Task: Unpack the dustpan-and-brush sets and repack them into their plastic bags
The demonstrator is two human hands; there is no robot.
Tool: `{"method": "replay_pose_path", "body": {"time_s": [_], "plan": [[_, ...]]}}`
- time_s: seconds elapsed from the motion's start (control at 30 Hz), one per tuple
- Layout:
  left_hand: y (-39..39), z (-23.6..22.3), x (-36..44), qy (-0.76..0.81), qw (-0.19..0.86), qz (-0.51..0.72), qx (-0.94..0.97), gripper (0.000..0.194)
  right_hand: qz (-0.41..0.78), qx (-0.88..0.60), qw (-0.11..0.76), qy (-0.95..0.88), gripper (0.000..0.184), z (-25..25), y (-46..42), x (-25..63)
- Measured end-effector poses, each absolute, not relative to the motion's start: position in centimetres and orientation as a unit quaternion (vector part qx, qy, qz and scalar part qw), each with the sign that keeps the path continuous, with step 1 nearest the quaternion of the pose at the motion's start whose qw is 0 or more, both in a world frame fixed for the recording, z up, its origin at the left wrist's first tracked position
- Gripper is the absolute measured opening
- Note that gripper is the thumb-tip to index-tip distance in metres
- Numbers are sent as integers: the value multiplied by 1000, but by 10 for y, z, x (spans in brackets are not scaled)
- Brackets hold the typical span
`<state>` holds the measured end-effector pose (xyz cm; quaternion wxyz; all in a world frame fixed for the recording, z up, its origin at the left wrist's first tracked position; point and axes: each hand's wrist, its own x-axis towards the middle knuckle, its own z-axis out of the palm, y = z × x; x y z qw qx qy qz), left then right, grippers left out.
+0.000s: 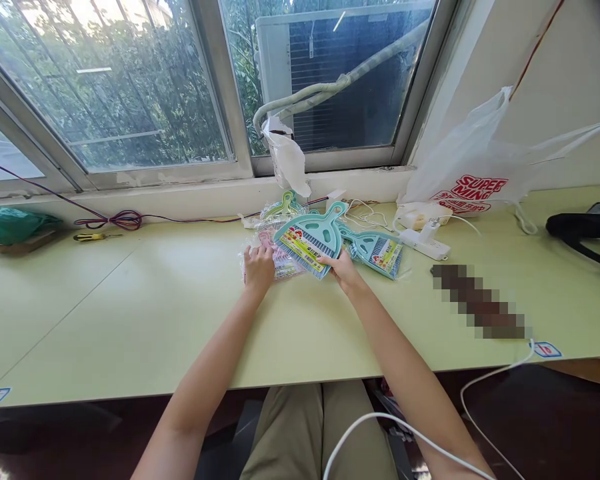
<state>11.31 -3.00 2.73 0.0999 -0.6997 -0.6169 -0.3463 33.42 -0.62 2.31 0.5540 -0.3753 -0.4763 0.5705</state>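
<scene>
My right hand (344,270) grips the lower right edge of a teal mini dustpan and brush set (313,239), tilted with its handle to the upper right. A yellow label and blue bristles show on its front. My left hand (259,268) is closed on the left edge of a pink dustpan and brush set (286,263) in clear wrapping, partly hidden under the teal one. Just right of my right hand lies another teal set (380,252). Behind them is a green wrapped set (285,205), mostly covered.
A white power strip (424,244) and a white plastic bag (473,167) are at the right. A pixelated dark object (480,303) lies nearer the front edge. Coiled cable (125,219), a yellow screwdriver (89,237) and a green bag (15,225) are at the left.
</scene>
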Motion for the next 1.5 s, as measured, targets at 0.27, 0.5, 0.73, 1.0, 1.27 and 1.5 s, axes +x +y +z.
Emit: {"method": "replay_pose_path", "body": {"time_s": [0.27, 0.5, 0.73, 1.0, 1.27, 1.5], "plan": [[-28, 13, 120, -593, 58, -289, -749, 34, 596, -375, 553, -445, 65, 33, -12, 333], [-22, 13, 108, -601, 99, -240, -756, 45, 611, -383, 534, -442, 66, 32, -12, 333], [-20, 19, 101, -656, 123, -217, -713, 35, 615, -393, 517, -446, 66, 36, -13, 332], [-19, 21, 91, -689, 127, -244, -670, 44, 662, -397, 450, -449, 65, 43, -21, 334], [-9, 25, 52, -753, 19, -438, -491, 61, 679, -368, 397, -496, 75, 40, -21, 335], [0, 13, 24, -749, -127, -523, -386, 35, 682, -380, 320, -537, 71, 41, -27, 335]]}}
